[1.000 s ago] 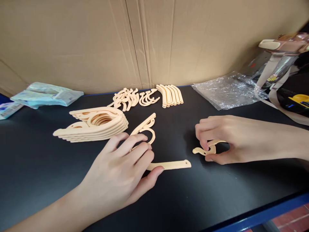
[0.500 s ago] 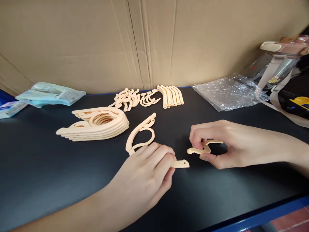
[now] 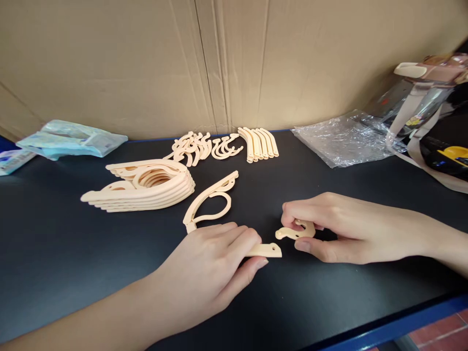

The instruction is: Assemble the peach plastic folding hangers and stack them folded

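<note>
And here's the L hand [image 3: 215, 265], front & ctr of the dark tabletop [image 3: 66, 253], fingers curled over an opened hanger [image 3: 199, 202]; contact's hidden, so can't tell if they're clamped. Thumb sits apart, below the bar. One hanger arm w/ its loop angles up past the knuckles; the other's holed end pokes out R, b/w thumb & index.

Over to the R hand [image 3: 351, 229]: fingers clamped on a small hook [image 3: 307, 231], tip facing L, just beside that holed end, not touching.

Behind, L side: stack of hangers [image 3: 166, 190]. Back row, L to R: loose hooks [image 3: 188, 145], then curved bars [image 3: 257, 145], then a clear plastic bag [image 3: 334, 141]. Far L, a blue pack [image 3: 73, 141]; far R, a strapped bottle [image 3: 433, 73].
</note>
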The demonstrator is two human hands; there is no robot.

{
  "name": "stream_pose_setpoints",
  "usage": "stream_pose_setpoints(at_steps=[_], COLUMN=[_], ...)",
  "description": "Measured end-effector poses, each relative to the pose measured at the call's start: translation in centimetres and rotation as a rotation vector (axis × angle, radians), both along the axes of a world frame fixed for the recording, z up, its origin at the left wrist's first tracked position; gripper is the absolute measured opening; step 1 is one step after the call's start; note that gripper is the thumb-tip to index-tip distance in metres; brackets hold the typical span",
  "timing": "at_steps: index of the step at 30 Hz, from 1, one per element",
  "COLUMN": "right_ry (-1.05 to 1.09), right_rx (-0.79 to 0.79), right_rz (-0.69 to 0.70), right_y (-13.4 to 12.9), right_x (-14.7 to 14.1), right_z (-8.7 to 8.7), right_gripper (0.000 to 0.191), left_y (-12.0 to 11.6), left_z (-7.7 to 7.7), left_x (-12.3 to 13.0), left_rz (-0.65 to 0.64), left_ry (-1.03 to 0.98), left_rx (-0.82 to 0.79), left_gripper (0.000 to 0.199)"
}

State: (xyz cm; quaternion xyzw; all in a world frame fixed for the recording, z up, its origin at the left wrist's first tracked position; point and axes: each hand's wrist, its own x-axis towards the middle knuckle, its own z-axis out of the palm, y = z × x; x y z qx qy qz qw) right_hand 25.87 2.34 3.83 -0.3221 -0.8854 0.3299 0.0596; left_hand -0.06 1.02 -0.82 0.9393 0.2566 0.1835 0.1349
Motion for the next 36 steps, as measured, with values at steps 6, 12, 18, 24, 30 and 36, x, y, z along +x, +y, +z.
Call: stream_pose_setpoints(at_steps=[6,12,18,24,30,36], right_ry=[-0.018,-0.002,-0.036,-0.062,-0.108,-0.144], right_rx=[0.013,0.032,0.021,0.091,0.177,0.34], right_rz=[0.057,0.092,0.097,0.115,0.129,0.183], right_y=[-0.2,-0.3,-0.7,-1.2,-1.3,-1.7], right_x=[-0.3,-0.4,-0.5,-0.5,-0.7,-1.1], right_z=[-0.6,-1.0,-1.3,-1.4,-1.9,-2.3], right_gripper=[0.029,0.029,0.028,0.027,0.026,0.025], left_y=[0.1,0.2,0.3,0.5,0.5,0.5], left_z=[-0.2,-0.2,-0.2,-0.1,0.1,0.4], left_x=[-0.2,-0.1,-0.1,0.0,0.2,0.3], left_rz=[0.0,0.007,-0.009,-0.035,-0.049,-0.073], left_ry=[0.018,0.018,0.008,0.024,0.036,0.049], left_rx=[0.034,0.001,0.018,0.044,0.062,0.078], left_gripper=[0.022,0.022,0.027,0.03,0.033,0.04])
